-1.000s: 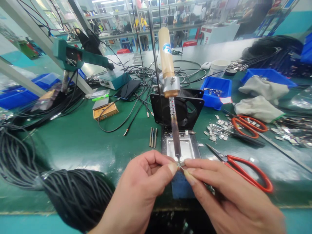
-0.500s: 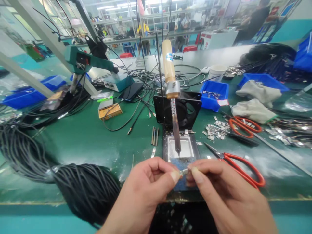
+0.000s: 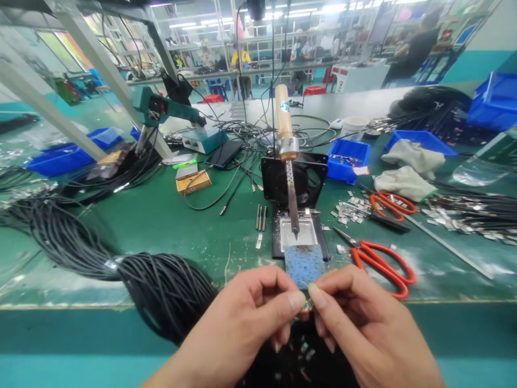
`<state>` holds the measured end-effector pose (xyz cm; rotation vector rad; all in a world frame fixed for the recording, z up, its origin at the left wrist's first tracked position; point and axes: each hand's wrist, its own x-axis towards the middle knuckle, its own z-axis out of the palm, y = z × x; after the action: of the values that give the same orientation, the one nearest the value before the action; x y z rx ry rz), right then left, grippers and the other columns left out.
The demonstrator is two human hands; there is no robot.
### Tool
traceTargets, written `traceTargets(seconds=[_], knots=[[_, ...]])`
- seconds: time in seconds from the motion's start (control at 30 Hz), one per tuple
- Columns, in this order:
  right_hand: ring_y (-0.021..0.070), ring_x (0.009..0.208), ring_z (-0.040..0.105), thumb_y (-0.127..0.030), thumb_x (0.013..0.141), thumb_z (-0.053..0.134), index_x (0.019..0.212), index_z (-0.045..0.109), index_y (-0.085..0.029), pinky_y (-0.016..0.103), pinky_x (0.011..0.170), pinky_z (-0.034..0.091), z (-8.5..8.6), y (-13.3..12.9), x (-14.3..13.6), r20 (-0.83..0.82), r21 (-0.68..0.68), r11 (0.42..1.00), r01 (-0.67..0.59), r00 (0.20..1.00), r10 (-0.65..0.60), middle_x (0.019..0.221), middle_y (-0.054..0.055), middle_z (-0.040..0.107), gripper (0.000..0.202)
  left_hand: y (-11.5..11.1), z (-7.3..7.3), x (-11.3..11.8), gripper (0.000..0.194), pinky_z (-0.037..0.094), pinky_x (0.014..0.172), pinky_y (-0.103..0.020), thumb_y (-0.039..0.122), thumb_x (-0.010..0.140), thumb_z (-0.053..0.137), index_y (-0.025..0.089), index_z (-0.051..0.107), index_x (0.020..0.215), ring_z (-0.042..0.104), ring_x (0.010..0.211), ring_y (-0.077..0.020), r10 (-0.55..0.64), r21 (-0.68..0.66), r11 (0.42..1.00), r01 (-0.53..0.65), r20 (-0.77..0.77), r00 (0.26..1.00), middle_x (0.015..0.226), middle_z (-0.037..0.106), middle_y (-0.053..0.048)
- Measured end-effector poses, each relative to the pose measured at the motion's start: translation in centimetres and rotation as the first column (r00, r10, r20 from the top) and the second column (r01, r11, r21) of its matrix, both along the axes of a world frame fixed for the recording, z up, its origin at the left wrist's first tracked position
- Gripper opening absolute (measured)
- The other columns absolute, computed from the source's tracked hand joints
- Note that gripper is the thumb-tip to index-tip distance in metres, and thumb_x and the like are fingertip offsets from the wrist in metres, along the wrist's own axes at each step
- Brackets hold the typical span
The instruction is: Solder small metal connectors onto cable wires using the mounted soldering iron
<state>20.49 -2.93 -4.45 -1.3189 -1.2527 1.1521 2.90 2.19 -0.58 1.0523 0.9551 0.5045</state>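
My left hand (image 3: 258,310) and my right hand (image 3: 355,318) meet at the bottom centre, thumbs and forefingers pinched. Between the fingertips is a small piece with fine coloured wires (image 3: 307,305), mostly covered by them, so I cannot make out its shape. Just beyond the fingertips lies a blue sponge (image 3: 304,264). A soldering iron (image 3: 291,183) with a wooden handle hangs tip-down over a metal tray (image 3: 312,233), in front of a black fan (image 3: 313,178).
Red-handled scissors (image 3: 383,261) lie to the right, with small metal connectors (image 3: 349,210) and gloves (image 3: 406,182) behind. A thick black cable bundle (image 3: 161,291) fills the left front. A blue bin (image 3: 348,161) stands behind. People sit in the background.
The view has tilted and shifted, showing more of the bench's front edge and the sponge. Both hands now sit lower against the bench, fingertips still together; the small piece is more hidden.
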Motion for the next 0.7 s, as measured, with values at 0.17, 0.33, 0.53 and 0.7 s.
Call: traceTargets(seconds=[0.17, 0.33, 0.53, 0.7], knots=[[0.0106, 0.054, 0.06, -0.043, 0.095, 0.067, 0.086, 0.064, -0.024, 0.018, 0.051, 0.05, -0.3, -1.2, -0.4, -0.084, -0.072, 0.997, 0.041, 0.995, -0.047, 0.064, -0.003, 0.065, 0.021, -0.9, -0.1, -0.1, 0.026, 0.034, 0.051, -0.02, 0.041, 0.096, 0.065, 0.016, 0.06, 0.089, 0.043, 0.054, -0.0066, -0.034, -0.056, 0.998, 0.035, 0.03, 0.999, 0.073, 0.06, 0.003], [0.0111, 0.054, 0.061, -0.049, 0.095, 0.065, 0.089, 0.063, -0.024, 0.019, 0.053, 0.051, 0.0, -2.0, -0.2, -0.091, -0.114, 0.992, 0.062, 0.993, -0.073, 0.064, -0.002, 0.066, 0.026, -2.3, -0.3, -0.8, 0.018, 0.041, 0.06, -0.021, 0.028, 0.087, 0.078, 0.018, 0.064, 0.09, 0.049, 0.067, -0.0109, 0.04, 0.058, 0.998, -0.04, -0.003, 0.999, 0.075, 0.058, 0.004], [0.0087, 0.06, 0.042, -0.051, 0.092, 0.068, 0.084, 0.06, -0.023, 0.015, 0.053, 0.041, 1.1, -1.6, 1.2, -0.149, -0.126, 0.992, -0.019, 0.989, 0.0, 0.069, -0.006, 0.049, 0.03, -3.3, -0.6, -1.6, 0.008, 0.042, 0.063, -0.024, 0.021, 0.086, 0.074, 0.016, 0.071, 0.081, 0.051, 0.066, -0.0128, 0.048, 0.134, 0.99, -0.051, 0.024, 0.999, 0.071, 0.061, 0.002], [0.0083, 0.063, 0.048, -0.044, 0.088, 0.077, 0.093, 0.074, -0.025, 0.016, 0.059, 0.044, 0.8, -1.6, 1.1, -0.351, -0.181, 0.951, -0.251, 0.92, 0.176, 0.069, -0.004, 0.059, 0.02, -3.6, -0.8, -1.7, 0.003, 0.044, 0.065, -0.023, 0.016, 0.083, 0.075, 0.017, 0.074, 0.08, 0.053, 0.068, -0.0129, 0.064, 0.091, 0.993, -0.077, 0.132, 0.989, 0.074, 0.063, 0.0]])
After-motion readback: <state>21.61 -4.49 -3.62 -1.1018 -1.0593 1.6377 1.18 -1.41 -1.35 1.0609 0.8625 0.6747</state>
